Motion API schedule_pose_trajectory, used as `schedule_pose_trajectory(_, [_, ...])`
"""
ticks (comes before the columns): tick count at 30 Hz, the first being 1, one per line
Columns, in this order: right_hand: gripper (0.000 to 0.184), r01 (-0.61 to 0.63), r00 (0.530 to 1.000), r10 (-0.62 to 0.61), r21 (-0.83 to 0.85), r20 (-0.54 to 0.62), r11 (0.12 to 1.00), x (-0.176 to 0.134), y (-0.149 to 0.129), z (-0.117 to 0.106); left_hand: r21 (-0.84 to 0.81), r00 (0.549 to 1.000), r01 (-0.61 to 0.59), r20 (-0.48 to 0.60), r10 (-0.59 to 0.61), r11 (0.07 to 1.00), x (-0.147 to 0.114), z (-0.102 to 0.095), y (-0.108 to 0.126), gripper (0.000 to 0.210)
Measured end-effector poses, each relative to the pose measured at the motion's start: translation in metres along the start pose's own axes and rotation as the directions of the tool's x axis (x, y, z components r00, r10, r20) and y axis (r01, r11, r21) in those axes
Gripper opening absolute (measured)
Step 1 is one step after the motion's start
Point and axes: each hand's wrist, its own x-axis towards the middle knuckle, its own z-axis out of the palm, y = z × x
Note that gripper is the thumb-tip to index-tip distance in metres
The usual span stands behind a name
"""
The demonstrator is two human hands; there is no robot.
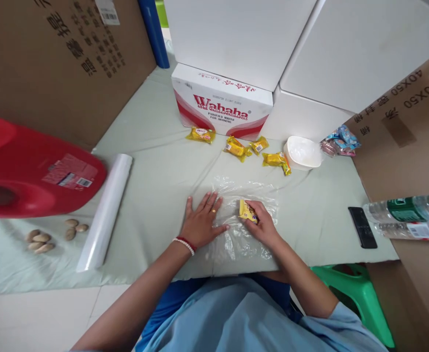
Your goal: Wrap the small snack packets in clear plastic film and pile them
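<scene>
Spread flat on the table before me is a clear plastic sheet (232,242). My left hand (203,220) lies palm down with its fingers apart, over the left side of the sheet. Over the sheet's right part, my right hand (263,226) grips a small yellow snack packet (248,211) with dark print, thumb on the near side. Beyond the sheet lie several yellow wrapped snacks, among them one wrapped snack (201,135) at the left and another wrapped snack (237,148) near the middle. A white plastic bowl (302,152) stands to their right.
A Wahaha carton (224,105) stands at the back. At left are a red jug (34,166), a plastic film roll (106,212) and several brown oval objects (40,239). To the right are blue packets (342,139), a phone (362,227) and water bottles (412,209).
</scene>
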Motion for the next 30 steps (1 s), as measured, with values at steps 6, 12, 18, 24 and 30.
schedule_pose_trajectory(6, [0.052,-0.213,0.956,0.226,0.086,-0.187,0.973,-0.008,0.027,0.004,-0.077,0.947,0.220,-0.222,-0.232,0.972,-0.034,-0.006,-0.042,0.053])
schedule_pose_trajectory(12, [0.053,-0.231,0.946,0.256,0.142,-0.201,0.963,-0.006,0.024,0.002,-0.235,0.831,0.293,-0.417,-0.368,0.927,-0.042,-0.013,-0.029,0.040])
schedule_pose_trajectory(18, [0.052,-0.184,0.957,0.193,0.063,-0.214,0.981,-0.007,0.024,0.005,-0.244,0.878,0.334,-0.272,-0.395,0.911,0.005,-0.009,0.018,0.031])
schedule_pose_trajectory(24, [0.052,-0.177,0.959,0.178,0.022,-0.222,0.984,-0.006,0.024,0.007,-0.532,0.870,0.246,-0.247,-0.426,0.810,0.016,-0.006,0.019,0.021])
schedule_pose_trajectory(30, [0.052,-0.183,0.960,0.190,0.050,-0.208,0.982,-0.004,0.025,0.006,-0.677,0.789,0.401,-0.087,-0.608,0.617,-0.007,-0.011,-0.002,0.015])
